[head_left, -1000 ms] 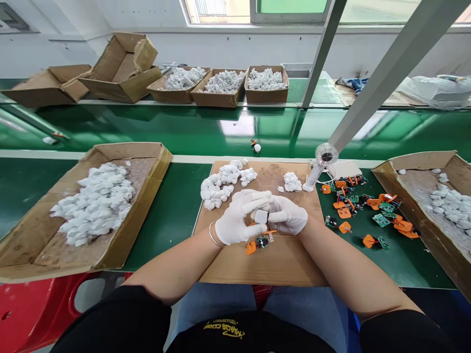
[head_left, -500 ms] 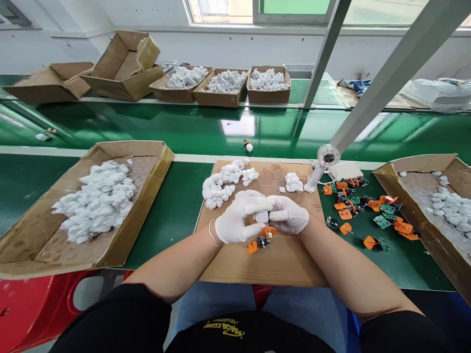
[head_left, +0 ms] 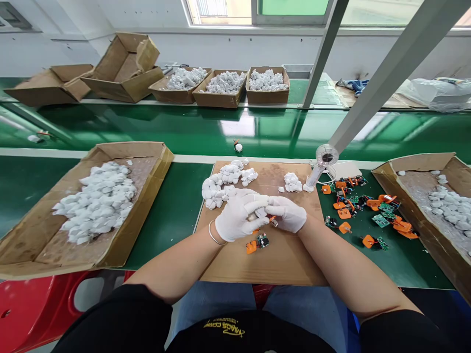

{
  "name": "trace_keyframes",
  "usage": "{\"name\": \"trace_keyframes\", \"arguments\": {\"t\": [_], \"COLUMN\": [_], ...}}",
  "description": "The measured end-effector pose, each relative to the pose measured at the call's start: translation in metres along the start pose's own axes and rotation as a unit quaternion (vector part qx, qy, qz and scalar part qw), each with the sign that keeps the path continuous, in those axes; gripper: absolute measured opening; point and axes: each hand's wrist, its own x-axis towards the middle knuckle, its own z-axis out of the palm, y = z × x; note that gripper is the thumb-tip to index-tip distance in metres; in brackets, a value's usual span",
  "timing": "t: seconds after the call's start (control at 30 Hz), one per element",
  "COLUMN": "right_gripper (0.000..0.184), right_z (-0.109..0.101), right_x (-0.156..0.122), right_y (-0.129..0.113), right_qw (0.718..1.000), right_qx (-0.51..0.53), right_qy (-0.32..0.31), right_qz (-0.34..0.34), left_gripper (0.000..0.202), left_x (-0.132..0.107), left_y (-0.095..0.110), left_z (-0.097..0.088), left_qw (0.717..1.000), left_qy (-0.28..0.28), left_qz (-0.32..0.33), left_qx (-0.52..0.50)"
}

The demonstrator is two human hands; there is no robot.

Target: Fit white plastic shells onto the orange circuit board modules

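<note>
I see both gloved hands meeting over the cardboard sheet [head_left: 279,264]. Left hand [head_left: 237,218] is curled tight on a small white housing [head_left: 260,212]. Right hand [head_left: 289,215] pinches the same piece from the other side. An orange plug piece [head_left: 271,219] pokes out just under it, at the right fingers. A loose orange-green board [head_left: 257,242] lies on the sheet just below the hands. The white housing pile [head_left: 221,184] sits just beyond the left hand.
</note>
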Motion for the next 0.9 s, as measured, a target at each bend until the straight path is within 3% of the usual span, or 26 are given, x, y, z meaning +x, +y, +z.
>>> {"name": "trace_keyframes", "arguments": {"t": [0.2, 0.5, 0.67, 0.77, 0.9], "right_gripper": [0.039, 0.043, 0.038, 0.042, 0.044], "right_z": [-0.003, -0.007, -0.004, -0.004, -0.005], "right_x": [0.000, -0.001, -0.003, -0.006, -0.010], "right_y": [-0.003, -0.004, -0.007, -0.008, -0.007], "right_qw": [0.998, 0.995, 0.994, 0.994, 0.988], "right_qx": [-0.053, -0.095, -0.094, -0.068, -0.065], "right_qy": [0.022, 0.021, 0.029, 0.014, -0.024], "right_qz": [0.001, 0.011, 0.055, 0.087, 0.141], "left_gripper": [0.044, 0.031, 0.031, 0.030, 0.021], "left_x": [-0.001, -0.002, -0.001, 0.002, 0.004], "left_y": [0.003, -0.009, -0.007, -0.005, -0.006], "left_z": [-0.006, -0.003, -0.006, -0.010, -0.016], "left_qw": [0.999, 0.991, 0.984, 0.978, 0.959], "left_qy": [-0.042, -0.028, -0.039, -0.077, -0.146], "left_qz": [-0.032, -0.084, -0.122, -0.105, -0.138], "left_qx": [-0.009, -0.101, -0.121, -0.162, -0.200]}}
